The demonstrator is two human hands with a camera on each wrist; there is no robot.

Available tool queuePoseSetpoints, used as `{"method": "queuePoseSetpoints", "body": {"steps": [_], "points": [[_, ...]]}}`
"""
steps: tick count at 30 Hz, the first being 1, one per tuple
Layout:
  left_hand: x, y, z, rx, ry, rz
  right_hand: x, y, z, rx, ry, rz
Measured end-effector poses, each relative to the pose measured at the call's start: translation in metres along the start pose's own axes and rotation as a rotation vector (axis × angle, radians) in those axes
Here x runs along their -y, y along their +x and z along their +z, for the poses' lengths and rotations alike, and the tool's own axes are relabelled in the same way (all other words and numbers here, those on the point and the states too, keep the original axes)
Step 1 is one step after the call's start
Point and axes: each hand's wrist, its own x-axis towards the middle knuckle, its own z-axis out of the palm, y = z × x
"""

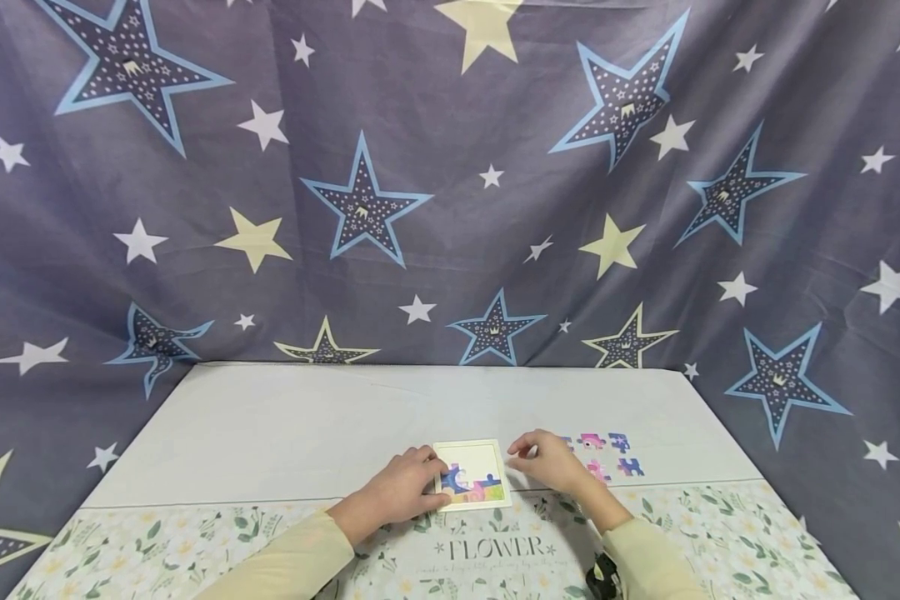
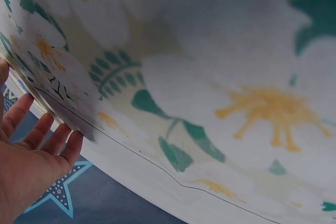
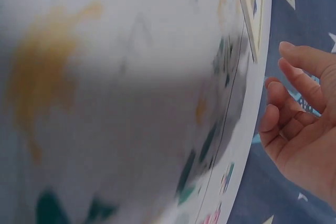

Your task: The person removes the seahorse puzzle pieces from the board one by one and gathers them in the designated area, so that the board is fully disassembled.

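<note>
A cream-rimmed puzzle tray (image 1: 467, 442) lies on the table, with joined jigsaw pieces (image 1: 474, 490) in blue, pink, yellow and green across its lower part. The tray's upper part shows bare white. My left hand (image 1: 408, 482) rests along the left edge of the tray, thumb near the lower corner; in the left wrist view its fingers (image 2: 71, 145) touch the rim. Just right of the tray hovers my right hand (image 1: 547, 461), fingers loosely bent. The right wrist view shows nothing between its thumb and fingertips (image 3: 284, 46).
Several loose jigsaw pieces (image 1: 619, 442), pink and blue, lie right of my right hand, partly hidden by it. A floral cloth (image 1: 495, 550) lettered FLOWER covers the table's near part; the far part is white (image 1: 307, 433). A star-patterned curtain (image 1: 450, 275) hangs behind.
</note>
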Motion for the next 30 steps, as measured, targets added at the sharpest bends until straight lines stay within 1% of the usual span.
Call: {"method": "queuePoseSetpoints", "body": {"steps": [5, 9, 14, 19, 26, 30], "points": [[-0.001, -0.001, 0.000, -0.001, 0.002, -0.002, 0.010, 0.004, 0.010, 0.018, -0.003, -0.046], [-0.001, -0.001, -0.001, -0.001, 0.008, -0.001, 0.019, 0.008, 0.017, 0.052, 0.013, -0.072], [0.000, 0.000, -0.001, -0.005, 0.012, 0.013, 0.027, 0.009, 0.025, 0.101, 0.015, -0.071], [-0.001, 0.000, -0.002, -0.003, 0.013, 0.015, 0.031, 0.011, 0.033, 0.140, 0.011, -0.087], [-0.001, 0.000, -0.002, -0.002, 0.022, 0.015, 0.036, 0.011, 0.039, 0.166, 0.015, -0.091], [-0.001, 0.000, -0.002, -0.009, 0.026, 0.020, 0.037, 0.012, 0.044, 0.164, 0.002, -0.099]]}}
